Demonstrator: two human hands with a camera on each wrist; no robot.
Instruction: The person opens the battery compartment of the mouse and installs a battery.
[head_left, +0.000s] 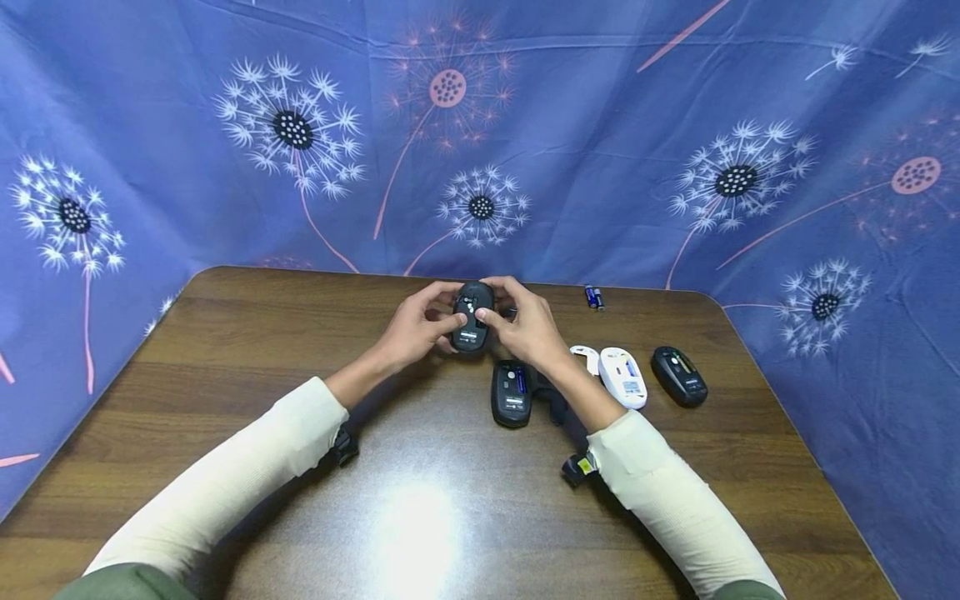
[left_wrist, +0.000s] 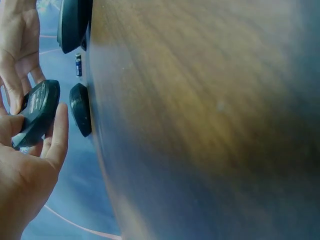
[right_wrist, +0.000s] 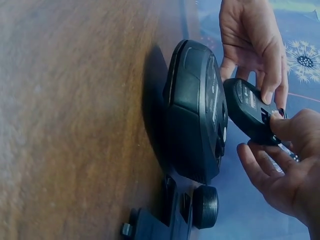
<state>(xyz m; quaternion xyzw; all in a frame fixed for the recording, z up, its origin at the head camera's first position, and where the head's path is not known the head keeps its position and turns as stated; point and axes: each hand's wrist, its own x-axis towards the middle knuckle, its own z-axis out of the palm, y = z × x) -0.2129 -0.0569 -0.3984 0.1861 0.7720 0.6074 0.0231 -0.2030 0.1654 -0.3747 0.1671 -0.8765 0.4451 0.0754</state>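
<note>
A black computer mouse (head_left: 470, 336) is held up over the far part of the table, its underside with labels facing up. My left hand (head_left: 415, 327) grips its left side, thumb on the underside and fingers behind the edge. From the other side my right hand (head_left: 531, 327) holds it, the thumb pressing near the battery compartment. In the right wrist view that thumb sits at the compartment's edge on the mouse (right_wrist: 245, 107). Nearest below the right hand lies another black mouse (head_left: 512, 400), bottom up, with a blue battery in its uncovered compartment.
Right of the forearm lie a white mouse (head_left: 624, 379), bottom up, its white cover (head_left: 587, 358), and a black mouse (head_left: 679, 377) with its battery bay uncovered. Two blue batteries (head_left: 594, 297) lie at the table's back edge. Black parts (head_left: 553, 398) rest beside the nearer black mouse.
</note>
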